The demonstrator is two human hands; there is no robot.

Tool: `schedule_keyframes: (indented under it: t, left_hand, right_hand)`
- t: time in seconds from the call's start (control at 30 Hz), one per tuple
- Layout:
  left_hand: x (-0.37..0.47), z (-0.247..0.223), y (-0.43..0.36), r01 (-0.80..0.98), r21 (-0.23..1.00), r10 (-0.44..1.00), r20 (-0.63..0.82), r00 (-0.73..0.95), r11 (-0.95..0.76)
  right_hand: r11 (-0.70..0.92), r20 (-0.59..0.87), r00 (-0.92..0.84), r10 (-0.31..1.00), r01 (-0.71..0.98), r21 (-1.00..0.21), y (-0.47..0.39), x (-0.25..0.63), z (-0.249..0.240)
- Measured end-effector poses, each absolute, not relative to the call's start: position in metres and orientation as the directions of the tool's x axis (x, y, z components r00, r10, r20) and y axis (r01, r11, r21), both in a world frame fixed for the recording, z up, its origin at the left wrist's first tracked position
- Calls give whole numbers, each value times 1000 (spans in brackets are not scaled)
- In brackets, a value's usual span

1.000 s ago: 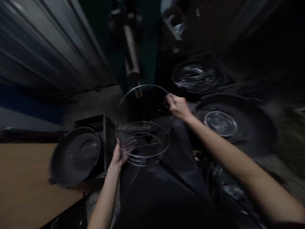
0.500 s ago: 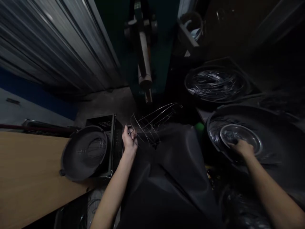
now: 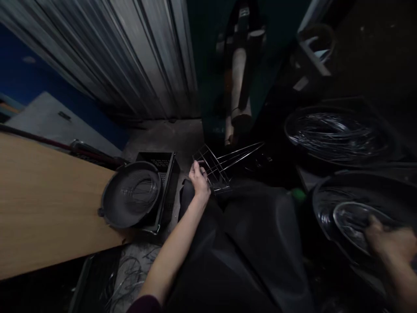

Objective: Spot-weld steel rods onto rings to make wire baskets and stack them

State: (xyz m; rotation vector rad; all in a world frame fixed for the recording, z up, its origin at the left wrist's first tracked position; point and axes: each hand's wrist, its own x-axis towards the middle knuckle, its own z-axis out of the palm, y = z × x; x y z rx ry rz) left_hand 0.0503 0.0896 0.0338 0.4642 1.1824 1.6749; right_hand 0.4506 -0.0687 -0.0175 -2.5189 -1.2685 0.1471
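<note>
A bent metal wire frame (image 3: 222,167), with a boxy body and long prongs, rises above the dark cloth on my lap. My left hand (image 3: 199,177) is closed round its near left side. At the far right my right hand (image 3: 389,241) is over a shallow round dish (image 3: 337,217), its fingers smeared by motion. Small shiny bits appear to lie in that dish, too dim to name. The dish rests inside a large black basin (image 3: 321,191), beside some coiled shiny wire. Whether the right fingers grip anything is hidden by blur.
A round black tub (image 3: 114,204) holding curved wires sits on a black crate (image 3: 166,187) at left, beside a wooden board (image 3: 48,204). Behind the large basin is another tub of wires (image 3: 339,130). A green machine (image 3: 208,78) stands ahead.
My view has swung left, so everything sits further right. The wire frame has turned in my left hand. My right hand has drawn toward the dish's right side.
</note>
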Motion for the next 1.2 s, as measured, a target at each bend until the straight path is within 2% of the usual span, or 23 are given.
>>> schedule_keyframes:
  t: [0.03, 0.07, 0.13, 0.2, 0.27, 0.4, 0.6, 1.2]
  left_hand:
    - [50, 35, 90, -494, 869, 877, -213, -431, -32]
    - [50, 36, 90, -489, 871, 878, -208, -430, -33]
    - [49, 37, 90, -481, 876, 876, -206, -436, -33]
    - [46, 38, 91, -477, 878, 871, -208, -445, -34]
    - [43, 38, 92, -480, 876, 870, -207, -447, -38]
    - [37, 37, 94, -493, 869, 867, -215, -449, -39]
    - [32, 32, 99, -484, 873, 858, -202, -473, -62]
    - [23, 31, 102, -462, 887, 854, -234, -464, -8]
  right_hand:
    - [-655, -13, 755, 656, 561, -506, -55, 434, -11]
    - [-673, -98, 818, 567, 392, -627, -40, 414, -3]
    - [-496, -241, 705, 667, 179, -850, -8, 365, 16]
    - [-393, -387, 524, 759, -105, -913, 24, 316, 34]
    - [-314, -390, 421, 819, -240, -918, 51, 275, 48]
    - [-239, -356, 378, 854, -323, -916, 87, 230, 58]
    - [-132, -301, 378, 875, -412, -901, 101, 210, 59]
    - [-237, -451, 304, 839, -541, -807, 97, 191, 83]
